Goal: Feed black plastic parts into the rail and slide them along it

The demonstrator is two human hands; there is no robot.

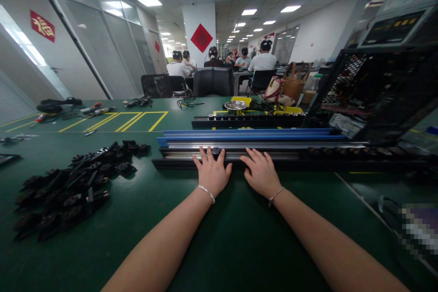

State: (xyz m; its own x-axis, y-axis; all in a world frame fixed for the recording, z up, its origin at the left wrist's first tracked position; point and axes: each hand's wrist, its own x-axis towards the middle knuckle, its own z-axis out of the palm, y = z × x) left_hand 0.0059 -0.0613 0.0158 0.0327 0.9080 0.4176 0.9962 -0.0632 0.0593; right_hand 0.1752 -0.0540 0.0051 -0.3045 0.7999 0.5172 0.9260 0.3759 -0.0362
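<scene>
My left hand (212, 175) lies palm down with its fingers spread across a long black rail (176, 159). A small black part (216, 152) sits in the rail's channel between those fingers. To its right, my right hand (262, 171) rests on the same rail, its fingers stretched out and a little apart. Several dark parts (345, 151) stand in a row along the rail's right end. Just behind runs a blue rail (249, 135). What lies under my palms is hidden.
Black parts (68, 191) lie heaped at the left on the green table (137, 246). Farther back are a metal bowl (236, 105) and another rail with parts (246, 121). An open computer case (372, 86) stands at the right. People sit beyond an office chair (213, 83).
</scene>
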